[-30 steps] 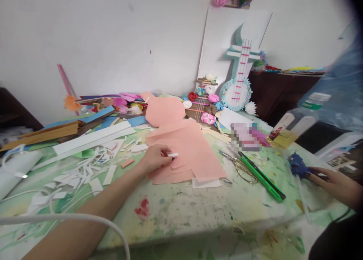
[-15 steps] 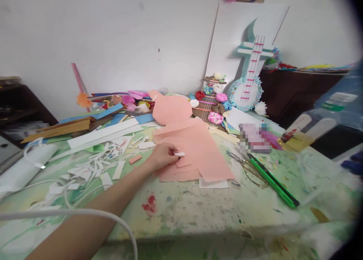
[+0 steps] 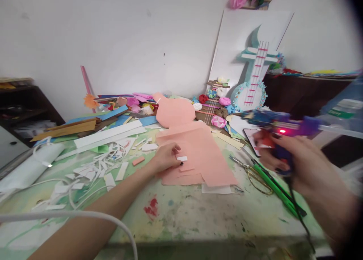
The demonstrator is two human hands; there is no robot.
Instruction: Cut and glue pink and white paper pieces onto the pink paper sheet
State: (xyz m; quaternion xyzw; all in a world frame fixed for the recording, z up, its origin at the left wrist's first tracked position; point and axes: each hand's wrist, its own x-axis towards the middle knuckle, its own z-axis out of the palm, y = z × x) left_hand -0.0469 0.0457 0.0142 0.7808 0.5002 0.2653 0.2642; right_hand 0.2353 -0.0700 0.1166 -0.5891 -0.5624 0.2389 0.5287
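Over the pink paper sheet (image 3: 195, 150), my left hand (image 3: 168, 156) pinches a small white strip (image 3: 182, 158) between thumb and fingers. My right hand (image 3: 297, 158), at the right and somewhat blurred, is wrapped round a blue and purple hot glue gun (image 3: 292, 126) with a lit red light. The gun's nozzle points left, above the table, and a dark cord hangs from its handle. Behind the sheet lies a rounded pink paper cutout (image 3: 176, 112). A white piece (image 3: 216, 188) sticks out from under the sheet's front edge.
Gold-handled scissors (image 3: 259, 180) and a green utility knife (image 3: 279, 188) lie below my right hand, near a phone (image 3: 251, 139). White paper scraps (image 3: 93, 165) cover the left side. A white cable (image 3: 107, 215) crosses in front. A paper pipa-like instrument (image 3: 253, 82) leans at the back.
My right hand has come into view at the right with the glue gun. My left hand still holds the white strip over the pink sheet. The camera view has shifted slightly.
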